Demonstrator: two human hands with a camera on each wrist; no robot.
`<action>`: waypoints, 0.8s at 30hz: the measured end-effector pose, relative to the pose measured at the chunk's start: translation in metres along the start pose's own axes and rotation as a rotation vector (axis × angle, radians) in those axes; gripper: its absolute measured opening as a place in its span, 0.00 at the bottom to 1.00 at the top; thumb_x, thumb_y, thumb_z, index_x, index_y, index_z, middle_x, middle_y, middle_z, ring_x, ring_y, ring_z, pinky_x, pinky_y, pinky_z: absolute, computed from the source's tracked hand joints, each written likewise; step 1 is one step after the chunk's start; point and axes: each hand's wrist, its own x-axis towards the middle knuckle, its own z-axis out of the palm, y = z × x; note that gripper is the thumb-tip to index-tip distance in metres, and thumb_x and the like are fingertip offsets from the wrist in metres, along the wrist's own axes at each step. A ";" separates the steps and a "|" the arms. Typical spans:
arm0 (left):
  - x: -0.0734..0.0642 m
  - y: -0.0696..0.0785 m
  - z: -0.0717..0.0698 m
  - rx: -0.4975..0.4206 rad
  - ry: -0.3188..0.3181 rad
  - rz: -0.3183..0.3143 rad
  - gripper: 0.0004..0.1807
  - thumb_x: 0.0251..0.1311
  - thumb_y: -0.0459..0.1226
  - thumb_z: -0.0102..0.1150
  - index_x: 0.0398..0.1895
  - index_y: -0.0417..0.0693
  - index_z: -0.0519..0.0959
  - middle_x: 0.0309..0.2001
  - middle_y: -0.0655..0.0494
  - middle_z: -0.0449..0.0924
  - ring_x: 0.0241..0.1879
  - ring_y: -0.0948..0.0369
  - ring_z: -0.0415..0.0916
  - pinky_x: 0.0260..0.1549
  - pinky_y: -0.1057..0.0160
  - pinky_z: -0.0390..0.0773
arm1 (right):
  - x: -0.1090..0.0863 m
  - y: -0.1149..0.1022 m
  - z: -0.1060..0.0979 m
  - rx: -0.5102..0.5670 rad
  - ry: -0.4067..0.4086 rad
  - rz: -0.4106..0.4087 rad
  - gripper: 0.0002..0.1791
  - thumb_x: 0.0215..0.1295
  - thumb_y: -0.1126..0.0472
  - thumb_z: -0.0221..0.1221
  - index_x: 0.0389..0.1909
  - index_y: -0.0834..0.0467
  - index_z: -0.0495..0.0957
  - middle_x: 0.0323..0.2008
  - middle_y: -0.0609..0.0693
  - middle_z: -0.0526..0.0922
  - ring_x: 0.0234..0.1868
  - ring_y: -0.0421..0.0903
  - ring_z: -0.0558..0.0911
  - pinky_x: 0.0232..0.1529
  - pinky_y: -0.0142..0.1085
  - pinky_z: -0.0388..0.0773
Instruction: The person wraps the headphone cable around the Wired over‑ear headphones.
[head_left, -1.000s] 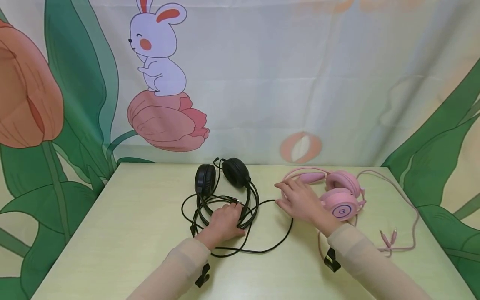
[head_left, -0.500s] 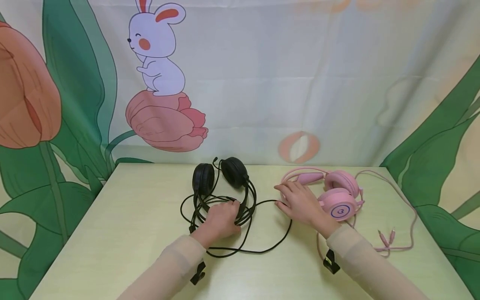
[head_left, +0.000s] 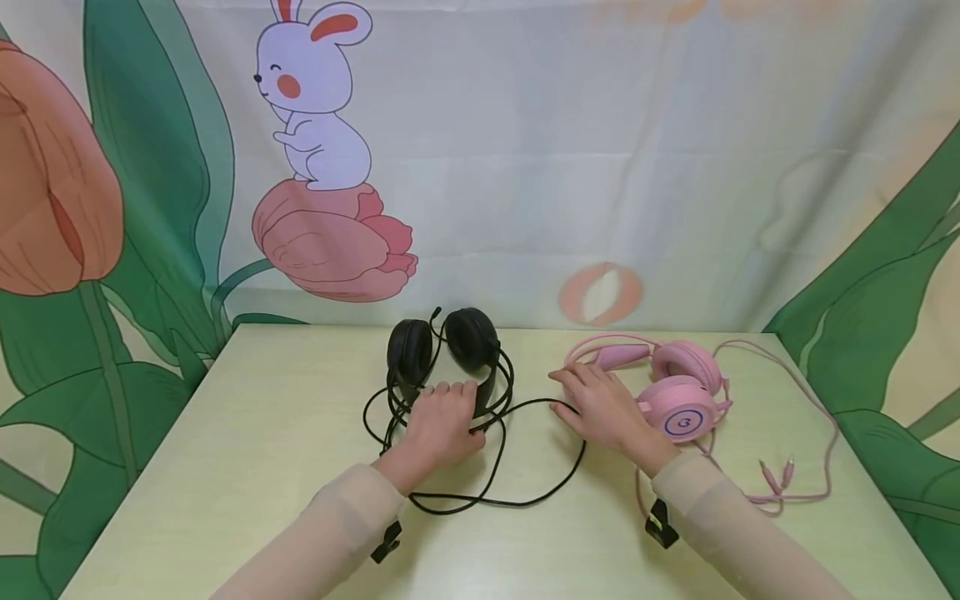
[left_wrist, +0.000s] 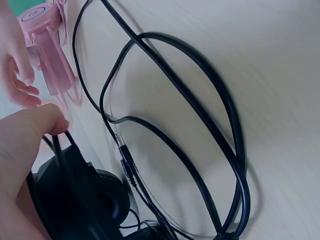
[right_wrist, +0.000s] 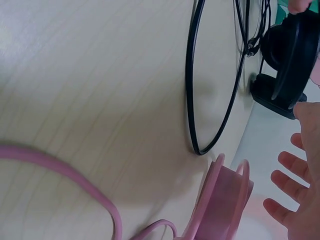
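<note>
My left hand point(head_left: 442, 421) grips the headband of the black headphones point(head_left: 474, 337) on the left half of the table. In the left wrist view, the thumb curls over the band and thin black wires, with a round ear cup point(left_wrist: 112, 192) beyond. My right hand point(head_left: 600, 404) is over the band side of the pink headphones point(head_left: 682, 408) and hides part of it. The right wrist view shows its fingers point(right_wrist: 290, 182) loosely extended with nothing held, above the pink headband point(right_wrist: 220, 200). Whether the palm touches the pink band is hidden.
The black cable point(head_left: 555, 492) loops over the table between the hands. Its metal plug point(left_wrist: 119, 141) shows in the left wrist view. A pink cable with two plugs point(head_left: 780, 477) lies at the right. A printed curtain point(head_left: 487, 167) hangs behind the table's back edge.
My left hand has moved up and slightly away with the black headphones' band, which appears lifted a little. The right hand and the pink headphones stay nearly still.
</note>
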 end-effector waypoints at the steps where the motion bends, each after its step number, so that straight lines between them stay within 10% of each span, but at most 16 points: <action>1: 0.000 0.000 0.000 -0.002 0.012 -0.004 0.29 0.45 0.52 0.63 0.44 0.43 0.69 0.35 0.52 0.77 0.36 0.53 0.74 0.38 0.56 0.72 | 0.000 0.000 0.001 0.000 -0.002 0.003 0.24 0.57 0.49 0.60 0.53 0.55 0.74 0.47 0.53 0.77 0.49 0.52 0.75 0.44 0.47 0.73; 24: 0.027 -0.022 -0.027 0.039 0.381 0.000 0.26 0.36 0.41 0.74 0.35 0.42 0.68 0.26 0.52 0.73 0.24 0.54 0.69 0.21 0.63 0.61 | -0.001 0.002 0.004 0.014 -0.010 0.019 0.22 0.59 0.49 0.58 0.53 0.55 0.74 0.47 0.53 0.77 0.48 0.51 0.75 0.41 0.46 0.75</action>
